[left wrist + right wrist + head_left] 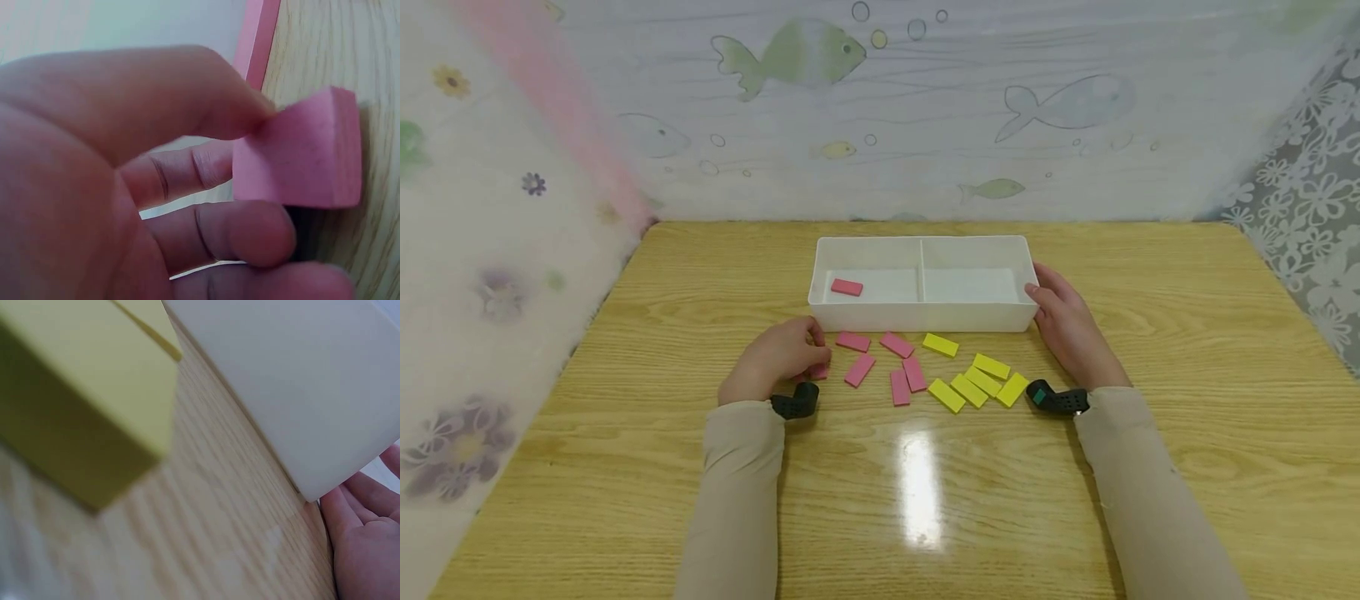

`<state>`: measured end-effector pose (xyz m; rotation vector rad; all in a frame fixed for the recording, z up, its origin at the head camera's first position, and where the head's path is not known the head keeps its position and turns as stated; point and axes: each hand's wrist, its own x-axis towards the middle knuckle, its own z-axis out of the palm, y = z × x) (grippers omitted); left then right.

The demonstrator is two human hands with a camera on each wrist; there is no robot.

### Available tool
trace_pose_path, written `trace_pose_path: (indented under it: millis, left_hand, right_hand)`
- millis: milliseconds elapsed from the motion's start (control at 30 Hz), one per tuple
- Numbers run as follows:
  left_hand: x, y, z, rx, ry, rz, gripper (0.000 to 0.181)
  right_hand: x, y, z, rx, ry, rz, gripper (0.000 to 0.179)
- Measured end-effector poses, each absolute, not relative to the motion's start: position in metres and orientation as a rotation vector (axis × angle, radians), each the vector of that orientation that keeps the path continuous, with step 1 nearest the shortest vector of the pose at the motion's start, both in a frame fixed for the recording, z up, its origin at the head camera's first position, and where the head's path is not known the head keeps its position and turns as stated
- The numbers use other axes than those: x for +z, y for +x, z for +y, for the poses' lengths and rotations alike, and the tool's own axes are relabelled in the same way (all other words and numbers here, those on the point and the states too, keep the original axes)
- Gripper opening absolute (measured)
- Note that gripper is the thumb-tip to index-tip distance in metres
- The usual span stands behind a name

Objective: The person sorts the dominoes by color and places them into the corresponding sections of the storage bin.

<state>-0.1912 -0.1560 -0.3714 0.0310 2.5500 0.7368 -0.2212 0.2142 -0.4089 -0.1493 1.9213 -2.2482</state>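
My left hand (778, 354) is just left of the box's near left corner. Its thumb and fingers pinch a pink block (294, 156), which looks tilted above the wood in the left wrist view. My right hand (1071, 325) grips the right end of a white two-compartment box (925, 317), with the thumb over the rim and the fingers along the outer wall. One pink block (847, 287) lies flat in the left compartment. Several pink blocks (860, 370) lie in front of the box on the left, and several yellow blocks (946, 395) to the right.
The wooden table (1000, 517) runs back to a wall (925, 183) with fish drawings. Some yellow blocks (992, 366) touch or overlap each other near the right wrist's black camera (1058, 398). Another black camera (795, 402) sits on the left wrist.
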Motion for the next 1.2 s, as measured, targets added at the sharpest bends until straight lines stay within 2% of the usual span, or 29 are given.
trace_pose_path:
  millis: [1200]
  left_hand:
    - [-0.3719, -0.1919, -0.1654, 1.155, 0.193, 2.312, 0.024]
  right_hand:
    - [-0.4074, -0.2228, 0.2131, -2.263, -0.142, 1.917, 0.056]
